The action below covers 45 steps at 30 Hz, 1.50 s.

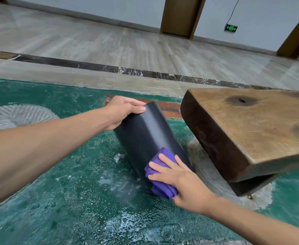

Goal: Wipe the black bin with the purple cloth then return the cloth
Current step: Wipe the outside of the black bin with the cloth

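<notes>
The black bin [146,133] is a smooth cylinder, tilted over on the green floor with its far end raised. My left hand [121,112] grips that raised far end, thumb on top of the wall. The purple cloth [160,175] is bunched against the bin's lower side near its near end. My right hand [178,179] presses the cloth flat against the bin with its fingers spread and straight. The bin's opening and its far side are hidden from me.
A thick wooden slab bench [254,128] stands close to the right of the bin, its corner overhanging. The green floor [56,174] is patchy and worn. Beyond it runs a dark marble strip [145,72], then pale tiles and brown door frames [180,16].
</notes>
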### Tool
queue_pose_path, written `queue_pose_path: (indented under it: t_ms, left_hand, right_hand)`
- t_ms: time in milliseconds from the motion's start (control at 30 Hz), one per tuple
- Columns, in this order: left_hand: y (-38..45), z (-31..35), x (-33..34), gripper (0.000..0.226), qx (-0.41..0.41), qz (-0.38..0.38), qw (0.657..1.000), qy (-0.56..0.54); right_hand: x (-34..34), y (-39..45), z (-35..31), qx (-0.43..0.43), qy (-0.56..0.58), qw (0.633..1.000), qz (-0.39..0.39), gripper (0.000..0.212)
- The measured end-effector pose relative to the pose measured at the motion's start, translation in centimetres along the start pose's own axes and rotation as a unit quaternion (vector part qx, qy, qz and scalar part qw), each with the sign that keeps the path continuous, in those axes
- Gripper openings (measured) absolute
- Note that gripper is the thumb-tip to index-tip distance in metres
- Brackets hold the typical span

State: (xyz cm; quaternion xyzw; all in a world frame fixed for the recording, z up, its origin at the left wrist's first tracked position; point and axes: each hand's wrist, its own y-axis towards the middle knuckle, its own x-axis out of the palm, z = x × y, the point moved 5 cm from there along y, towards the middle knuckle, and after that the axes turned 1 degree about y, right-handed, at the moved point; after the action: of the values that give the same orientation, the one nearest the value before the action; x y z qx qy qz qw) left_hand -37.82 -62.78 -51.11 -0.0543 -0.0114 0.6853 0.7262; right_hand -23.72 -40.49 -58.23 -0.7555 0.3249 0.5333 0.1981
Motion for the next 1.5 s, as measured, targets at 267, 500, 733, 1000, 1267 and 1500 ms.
queue_pose_path:
  t_ms: [267, 500, 733, 1000, 1267, 1500]
  left_hand:
    - [-1.7, -1.0, -1.4, 0.036, -0.011, -0.061, 0.993, 0.097]
    - [-3.8, -2.8, -4.4, 0.033, -0.089, 0.061, 0.994, 0.024]
    - [-6.3, -1.2, -9.0, 0.015, -0.095, 0.164, 0.981, -0.052]
    - [-8.4, -2.3, -13.9, 0.029, -0.115, 0.211, 0.97, -0.045]
    - [-7.6, -3.9, -13.9, 0.051, -0.027, 0.137, 0.983, 0.117]
    - [-5.0, -3.7, -13.3, 0.04, -0.092, 0.175, 0.98, 0.003]
  right_hand:
    - [-1.7, 0.5, 2.1, 0.094, 0.125, 0.987, 0.048, 0.052]
    - [-3.0, 3.5, 4.8, 0.136, 0.254, 0.949, 0.124, 0.049]
    - [-6.4, 6.6, 5.9, 0.145, 0.352, 0.882, 0.279, 0.032]
    - [-3.2, 11.7, 4.7, 0.19, 0.328, 0.896, 0.232, 0.032]
    - [-0.9, 13.8, 3.3, 0.21, 0.235, 0.927, 0.205, 0.028]
    - [0.9, 13.1, 3.2, 0.207, 0.104, 0.942, 0.244, 0.042]
